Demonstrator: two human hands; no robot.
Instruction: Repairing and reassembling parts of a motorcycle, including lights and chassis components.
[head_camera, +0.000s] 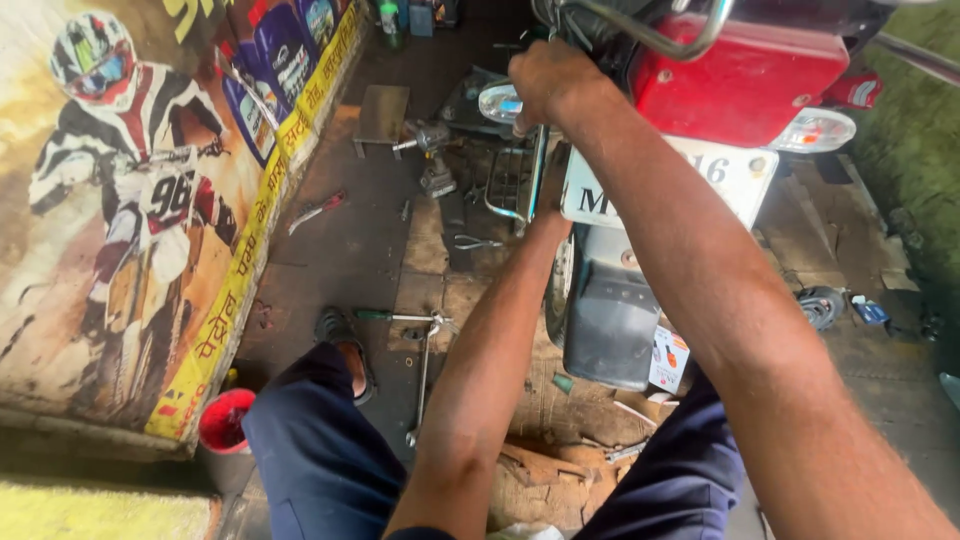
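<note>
I am crouched behind the rear of a motorcycle with a red tail section and a white number plate. My right hand is closed in a fist against the clear left turn signal, beside the chrome grab rail. My left forearm reaches up from below toward the plate's left edge. Its hand is hidden behind my right arm and the plate, near a chrome side rack. The black mudguard hangs below the plate.
Tools lie on the dirty floor: long wrenches, a green-handled screwdriver, pliers and a red-handled tool. A red cup stands by the poster wall at left. A small stool stands further back.
</note>
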